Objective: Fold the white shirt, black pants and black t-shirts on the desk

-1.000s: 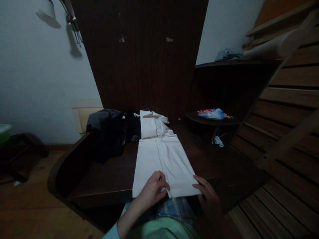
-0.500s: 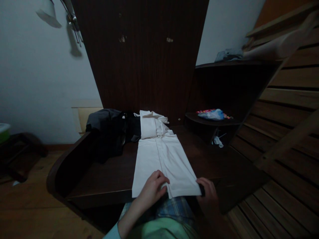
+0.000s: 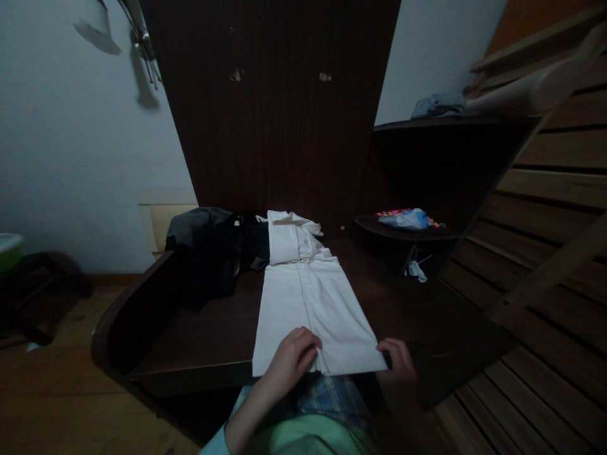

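Note:
A white garment lies lengthwise on the dark wooden bench, its lower edge toward me at the bench's front. Its far end is folded over and bunched, and a line runs down its middle. My left hand is closed on the lower edge near that middle line, fingers curled over the cloth. At the lower right corner, my right hand pinches the hem between thumb and fingers. The cloth between both hands looks fairly flat, with small creases.
Dark clothes are heaped on the bench at left. On the right, a corner shelf bears a blue-and-white plastic bag. Wooden slats stand along the right side. A tall dark panel rises behind the bench.
The right corner of the hem is now spread slightly farther right and looks straighter, with my right hand on it. My left hand stays near the middle. The view has shifted a little.

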Demonstrator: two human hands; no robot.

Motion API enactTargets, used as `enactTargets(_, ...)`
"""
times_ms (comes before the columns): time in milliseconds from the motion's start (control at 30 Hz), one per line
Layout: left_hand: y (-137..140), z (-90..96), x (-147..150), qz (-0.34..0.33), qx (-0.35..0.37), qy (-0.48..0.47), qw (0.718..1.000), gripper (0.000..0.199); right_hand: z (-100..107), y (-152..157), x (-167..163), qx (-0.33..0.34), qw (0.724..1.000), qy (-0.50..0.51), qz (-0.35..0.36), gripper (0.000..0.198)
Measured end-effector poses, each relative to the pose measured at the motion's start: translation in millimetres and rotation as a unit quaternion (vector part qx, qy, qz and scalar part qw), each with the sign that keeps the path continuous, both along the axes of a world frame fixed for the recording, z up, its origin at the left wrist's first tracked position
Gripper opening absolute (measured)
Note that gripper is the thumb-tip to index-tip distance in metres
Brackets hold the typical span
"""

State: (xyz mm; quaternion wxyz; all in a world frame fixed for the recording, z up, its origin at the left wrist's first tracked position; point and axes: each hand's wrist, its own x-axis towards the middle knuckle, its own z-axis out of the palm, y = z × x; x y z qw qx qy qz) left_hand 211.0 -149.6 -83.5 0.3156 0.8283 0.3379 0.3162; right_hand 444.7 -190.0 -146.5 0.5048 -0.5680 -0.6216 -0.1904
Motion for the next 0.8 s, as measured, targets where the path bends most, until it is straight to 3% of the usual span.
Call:
enactTargets(133, 0.8, -0.5, 0.1, -0.002, -0.002, 0.0, 1.0, 0.014, 6.0, 1.1, -0.3, -0.036, 0.999, 0.012, 0.017, 0.02)
enactTargets(433, -1.3, 1.8, 0.9, 0.006, 0.003, 0.006, 1.0, 0.015, 5.0, 1.1, 0.0, -0.021, 0.999, 0.023, -0.016, 0.025)
enactTargets(667, -4.1, 0.9, 4.1, 0.03, 0.021, 0.021, 0.999, 0.023, -1.9, -3.4, 21.6, -0.029, 0.988, -0.075, 0.128, 0.042)
enactTargets(800, -4.7, 1.7, 4.0, 0.026, 0.024, 0.023, 0.999, 0.022, -1.5, -5.4, 26.4, -0.049, 0.982, -0.098, 0.151, 0.042)
